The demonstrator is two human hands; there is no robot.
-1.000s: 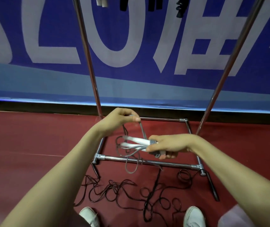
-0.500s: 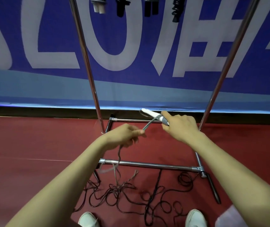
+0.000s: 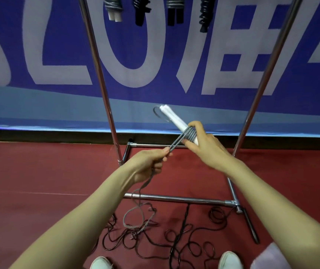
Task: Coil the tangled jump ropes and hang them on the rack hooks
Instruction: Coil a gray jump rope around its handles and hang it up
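Note:
My right hand (image 3: 203, 147) grips two white jump-rope handles (image 3: 171, 117) held side by side, pointing up and to the left. Grey cord (image 3: 189, 133) is wound around them in a few turns just above my fingers. My left hand (image 3: 148, 163) pinches the same grey cord where it runs taut from the handles; below my fist it hangs in a loose loop (image 3: 134, 216) to the floor. Dark tangled ropes (image 3: 176, 239) lie on the red floor by my shoes. Several coiled ropes (image 3: 114, 6) hang at the top of the chrome rack (image 3: 99, 74).
The rack's base bars (image 3: 174, 199) cross the floor under my arms, with a dark rope handle (image 3: 251, 226) lying beside its right foot. A blue banner wall (image 3: 39, 45) stands right behind the rack. My white shoes (image 3: 230, 260) are at the bottom edge.
My right hand has lifted the white handles up and back. The left hand moved down and now pulls the grey cord taut, with turns of cord lying around the handles.

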